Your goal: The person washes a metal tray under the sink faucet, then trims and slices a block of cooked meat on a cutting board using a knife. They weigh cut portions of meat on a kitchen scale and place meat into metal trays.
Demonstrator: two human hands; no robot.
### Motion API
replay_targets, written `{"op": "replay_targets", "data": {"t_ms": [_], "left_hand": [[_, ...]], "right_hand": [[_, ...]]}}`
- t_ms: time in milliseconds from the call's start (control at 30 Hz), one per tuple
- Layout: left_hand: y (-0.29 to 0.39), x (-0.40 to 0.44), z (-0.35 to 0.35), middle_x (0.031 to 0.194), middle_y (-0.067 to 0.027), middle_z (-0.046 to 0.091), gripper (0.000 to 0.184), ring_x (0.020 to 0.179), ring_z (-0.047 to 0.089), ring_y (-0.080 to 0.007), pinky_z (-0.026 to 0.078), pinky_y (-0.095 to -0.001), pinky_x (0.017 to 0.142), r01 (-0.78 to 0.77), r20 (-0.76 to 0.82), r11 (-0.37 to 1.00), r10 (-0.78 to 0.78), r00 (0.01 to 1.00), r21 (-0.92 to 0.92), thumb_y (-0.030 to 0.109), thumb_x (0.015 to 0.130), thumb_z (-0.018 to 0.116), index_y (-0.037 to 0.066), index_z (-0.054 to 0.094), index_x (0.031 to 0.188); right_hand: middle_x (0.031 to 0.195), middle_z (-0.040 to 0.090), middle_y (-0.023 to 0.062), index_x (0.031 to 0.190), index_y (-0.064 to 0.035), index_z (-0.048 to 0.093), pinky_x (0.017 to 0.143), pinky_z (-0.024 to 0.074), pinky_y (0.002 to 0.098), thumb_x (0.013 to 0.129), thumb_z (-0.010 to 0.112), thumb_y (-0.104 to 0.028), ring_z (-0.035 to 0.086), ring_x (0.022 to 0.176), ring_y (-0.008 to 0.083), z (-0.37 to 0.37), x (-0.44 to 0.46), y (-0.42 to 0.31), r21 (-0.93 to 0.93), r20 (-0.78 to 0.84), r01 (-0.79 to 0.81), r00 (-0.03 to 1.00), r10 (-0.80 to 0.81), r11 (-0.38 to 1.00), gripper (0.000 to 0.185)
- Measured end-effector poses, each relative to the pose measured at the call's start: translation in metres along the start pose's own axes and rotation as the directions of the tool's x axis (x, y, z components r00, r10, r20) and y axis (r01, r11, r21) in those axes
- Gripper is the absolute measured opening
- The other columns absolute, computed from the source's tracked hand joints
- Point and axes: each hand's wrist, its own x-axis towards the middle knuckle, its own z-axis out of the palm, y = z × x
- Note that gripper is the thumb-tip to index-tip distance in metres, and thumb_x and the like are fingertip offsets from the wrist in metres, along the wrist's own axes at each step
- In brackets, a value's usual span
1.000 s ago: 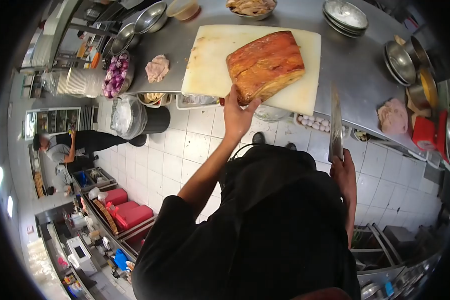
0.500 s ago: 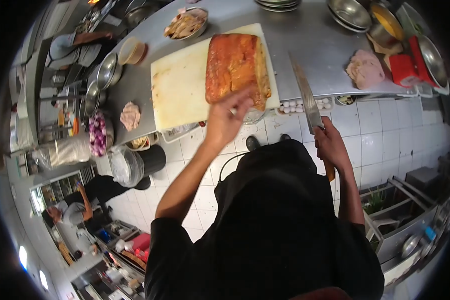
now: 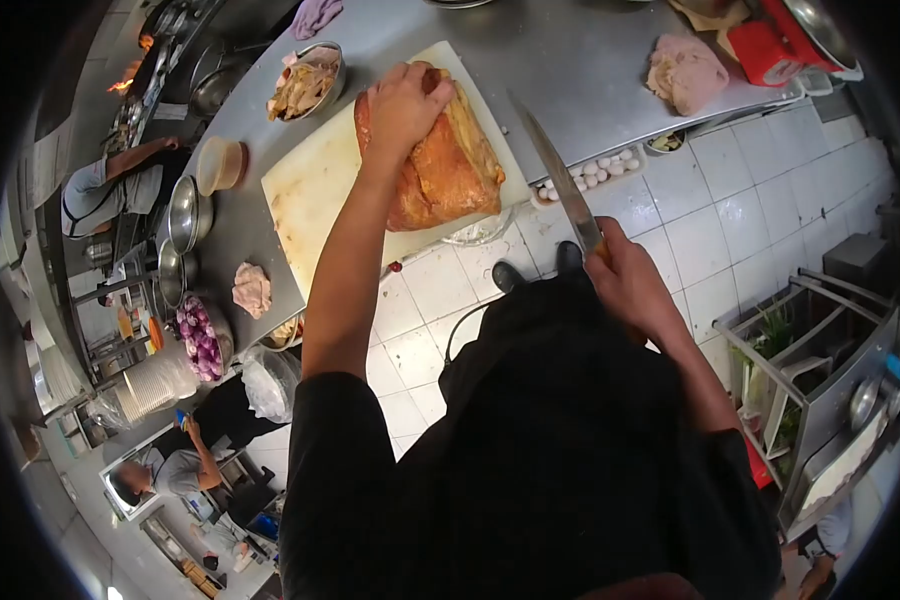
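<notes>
A large browned slab of meat (image 3: 445, 175) lies on the white cutting board (image 3: 295, 200), over its right part. My left hand (image 3: 407, 105) rests on the far end of the slab, fingers bent over its top edge and gripping it. To the right, my right hand (image 3: 620, 265) is wrapped round the handle of a long knife (image 3: 560, 180). The blade points up and to the left, beside the board's right side, and does not touch the meat.
A bowl of meat pieces (image 3: 305, 85) stands beyond the board. On the left are a plastic tub (image 3: 220, 165), metal bowls (image 3: 188, 213) and purple onions (image 3: 200, 340). A pink cloth-like piece (image 3: 687, 73) lies at right, near eggs (image 3: 590, 175). Another person (image 3: 175, 470) stands lower left.
My left hand has moved from the slab's near edge to its far end, and the slab has turned on the board. The view has rotated; the knife stays in my right hand.
</notes>
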Motion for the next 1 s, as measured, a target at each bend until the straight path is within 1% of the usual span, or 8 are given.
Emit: {"op": "replay_targets", "data": {"t_ms": [67,233,267,400,500,633,800,1000], "left_hand": [[-0.01,-0.004,-0.004,0.11,-0.0141,0.062,0.049,0.108,0.057,-0.033,0.043,-0.0432,0.095,0.028,-0.046,0.999,-0.026,0.999,0.044,0.048,0.085,0.057,0.009,0.065,0.113],[-0.061,-0.025,-0.004,0.11,-0.0176,0.062,0.052,0.11,0.055,-0.0355,0.041,-0.0457,0.093,0.374,-0.198,0.927,-0.368,0.909,-0.007,0.051,0.084,0.056,0.005,0.066,0.106],[-0.066,-0.031,-0.002,0.107,-0.0187,0.062,0.045,0.105,0.056,-0.0363,0.043,-0.0455,0.091,0.324,-0.336,0.945,-0.319,0.886,-0.04,0.044,0.086,0.06,0.003,0.066,0.104],[-0.049,-0.065,-0.028,0.104,-0.0182,0.059,0.027,0.1,0.055,-0.0346,0.043,-0.0448,0.087,0.284,-0.354,0.957,-0.289,0.89,-0.068,0.022,0.086,0.065,0.001,0.067,0.102],[-0.017,-0.094,-0.025,0.103,-0.0169,0.058,0.027,0.101,0.053,-0.0343,0.043,-0.0447,0.087,0.17,-0.492,0.982,-0.191,0.849,-0.088,0.022,0.086,0.064,0.001,0.066,0.102],[-0.011,-0.086,-0.013,0.103,-0.0161,0.058,0.027,0.102,0.053,-0.0339,0.041,-0.0449,0.09,0.226,-0.504,0.967,-0.256,0.825,-0.121,0.022,0.085,0.063,0.0,0.065,0.102],[-0.013,-0.081,-0.005,0.112,-0.0184,0.059,0.03,0.106,0.053,-0.0345,0.041,-0.0446,0.094,0.289,-0.477,0.957,-0.258,0.84,-0.01,0.021,0.087,0.062,-0.001,0.065,0.108],[-0.01,-0.08,-0.008,0.113,-0.0177,0.059,0.032,0.108,0.053,-0.0335,0.038,-0.0436,0.097,0.302,-0.464,0.953,-0.263,0.846,0.011,0.022,0.089,0.06,0.0,0.065,0.111]], "right_hand": [[0.078,0.062,0.0265,0.122,0.0012,0.043,0.071,0.0466,0.0517,0.089,0.054,-0.01,0.061,0.078,0.0468,0.003,-0.003,-0.012,0.005,-0.036,0.08,0.996,-0.079,0.997,0.036],[0.076,0.062,0.0273,0.127,-0.0002,0.042,0.069,0.0459,0.0525,0.091,0.056,-0.009,0.06,0.077,0.0471,0.014,-0.001,-0.039,0.011,-0.15,0.34,0.93,-0.334,0.94,0.04],[0.076,0.062,0.0272,0.126,-0.0001,0.042,0.069,0.0458,0.0529,0.093,0.054,-0.011,0.06,0.076,0.0468,0.014,0.0,-0.044,-0.036,-0.105,0.31,0.944,-0.313,0.95,0.038],[0.073,0.062,0.0258,0.119,0.0012,0.044,0.069,0.046,0.0542,0.097,0.05,-0.017,0.06,0.073,0.046,0.013,0.007,-0.061,-0.244,0.021,0.187,0.982,-0.188,0.951,0.029],[0.072,0.062,0.025,0.111,0.0011,0.045,0.068,0.046,0.055,0.098,0.047,-0.019,0.06,0.071,0.0459,0.015,0.017,-0.064,-0.389,0.008,0.276,0.955,-0.296,0.879,0.024],[0.072,0.062,0.0244,0.106,-0.0003,0.044,0.069,0.0459,0.0551,0.098,0.045,-0.018,0.061,0.073,0.0455,0.016,0.042,-0.087,-0.445,0.068,0.275,0.959,-0.274,0.852,0.02],[0.079,0.065,0.0241,0.136,0.0005,0.036,0.078,0.0472,0.052,0.099,0.043,-0.019,0.062,0.082,0.0429,0.023,0.053,-0.109,-0.55,0.163,0.302,0.953,-0.254,0.779,0.043],[0.085,0.066,0.0254,0.149,-0.0029,0.022,0.083,0.0477,0.0494,0.099,0.043,-0.019,0.062,0.087,0.0423,0.011,0.053,-0.132,-0.609,0.263,0.306,0.948,-0.177,0.732,0.056]]}}
